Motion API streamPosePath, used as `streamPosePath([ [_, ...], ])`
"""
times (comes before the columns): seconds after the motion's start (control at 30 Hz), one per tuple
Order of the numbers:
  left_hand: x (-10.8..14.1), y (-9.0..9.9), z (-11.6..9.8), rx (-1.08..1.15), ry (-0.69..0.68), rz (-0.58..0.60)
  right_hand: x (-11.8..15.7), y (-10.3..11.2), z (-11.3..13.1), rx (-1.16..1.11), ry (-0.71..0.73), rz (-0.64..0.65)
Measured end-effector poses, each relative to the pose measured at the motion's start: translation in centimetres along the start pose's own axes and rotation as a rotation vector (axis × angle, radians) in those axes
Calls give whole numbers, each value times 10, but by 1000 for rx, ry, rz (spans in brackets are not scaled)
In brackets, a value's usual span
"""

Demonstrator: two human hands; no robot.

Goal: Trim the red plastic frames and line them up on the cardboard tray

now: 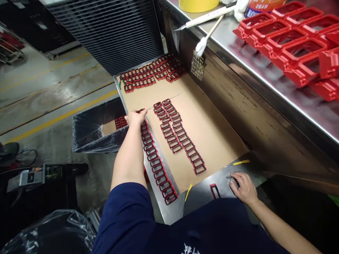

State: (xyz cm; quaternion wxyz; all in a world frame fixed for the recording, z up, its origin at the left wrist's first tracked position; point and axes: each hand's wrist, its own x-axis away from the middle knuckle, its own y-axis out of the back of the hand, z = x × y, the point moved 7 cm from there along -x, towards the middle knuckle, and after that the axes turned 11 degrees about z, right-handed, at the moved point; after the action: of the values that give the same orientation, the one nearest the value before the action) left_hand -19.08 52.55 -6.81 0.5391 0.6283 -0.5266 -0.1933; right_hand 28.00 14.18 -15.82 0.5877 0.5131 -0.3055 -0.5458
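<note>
My left hand point(135, 118) is stretched far out over the left edge of the table, its fingers closed on a small red-and-black rectangular frame point(142, 110) at the far end of a long row of frames point(156, 165). That row lies along the bare metal strip. My right hand point(245, 187) rests on the metal tabletop near my body, closed on a slim metal tool point(231, 178) whose kind is mostly hidden by the fingers. To its left lies a single red-and-black frame point(215, 191). Two more rows of frames point(182, 135) lie on the cardboard sheet point(212, 134).
More frames point(153, 72) lie at the cardboard's far end. A plastic-lined bin point(87, 125) stands left of the table. On the right-hand shelf point(235, 67) sit stacked red parts point(293, 42), a white-handled knife point(209, 17), a cotton-tipped stick point(202, 45) and yellow tape point(198, 5).
</note>
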Motion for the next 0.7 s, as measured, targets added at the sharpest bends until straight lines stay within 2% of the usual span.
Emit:
streamPosePath([
  [0.1, -24, -9, -9, -53, 72, -44, -1, 0, 1, 6, 2, 3],
  [0.23, -49, -22, -21, -124, 84, -37, -1, -4, -1, 3, -6, 28],
  [0.43, -68, -35, -27, -178, 121, -21, 2, -8, -5, 13, -30, 38],
  [0.6, -54, -25, -39, -184, 73, -103, 0, -7, -5, -3, -56, 33],
  [0.7, -18, -24, -42, -181, -27, -99, -5, -1, -2, -32, -55, 20],
])
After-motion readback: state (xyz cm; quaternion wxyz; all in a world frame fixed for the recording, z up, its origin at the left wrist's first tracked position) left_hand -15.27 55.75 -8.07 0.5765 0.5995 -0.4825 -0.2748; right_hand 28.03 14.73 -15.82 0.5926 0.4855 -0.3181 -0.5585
